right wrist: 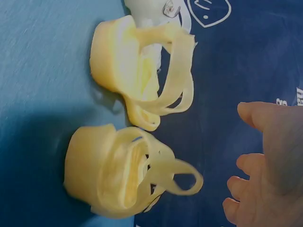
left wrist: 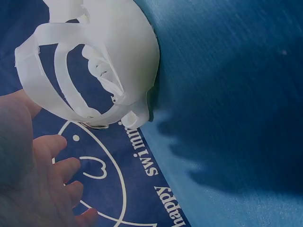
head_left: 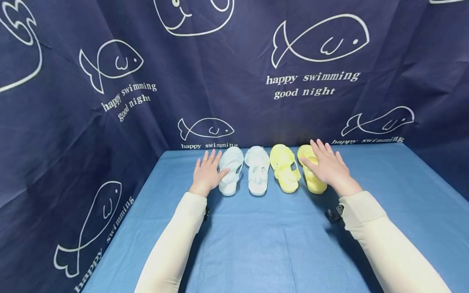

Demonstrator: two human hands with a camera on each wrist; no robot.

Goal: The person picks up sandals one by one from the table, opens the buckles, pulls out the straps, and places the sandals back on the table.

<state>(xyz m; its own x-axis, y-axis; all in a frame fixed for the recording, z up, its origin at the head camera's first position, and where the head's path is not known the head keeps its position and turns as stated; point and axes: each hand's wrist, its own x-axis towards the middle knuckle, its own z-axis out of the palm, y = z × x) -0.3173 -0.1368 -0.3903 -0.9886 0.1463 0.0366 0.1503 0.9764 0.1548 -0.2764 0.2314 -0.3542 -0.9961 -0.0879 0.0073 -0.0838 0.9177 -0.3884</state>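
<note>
A pair of pale white-blue sandals stands beside a pair of yellow sandals in one row. My left hand (head_left: 206,174) is spread at the left side of the outer pale sandal (head_left: 228,188). In the left wrist view its thumb lies near the strap of that sandal (left wrist: 135,56); whether they touch, I cannot tell. The inner pale sandal (head_left: 258,185) stands to the right of it. Over the outer yellow sandal (head_left: 316,185) my right hand (head_left: 331,167) hovers with fingers extended, hiding part of it. Beside that stands the inner yellow sandal (head_left: 287,183). Neither hand grips anything.
A blue cloth (head_left: 253,244) covers the table under the sandals. Behind and to the left hangs a dark blue curtain (head_left: 234,89) with white fish drawings and lettering. The sandals stand close to the table's back edge.
</note>
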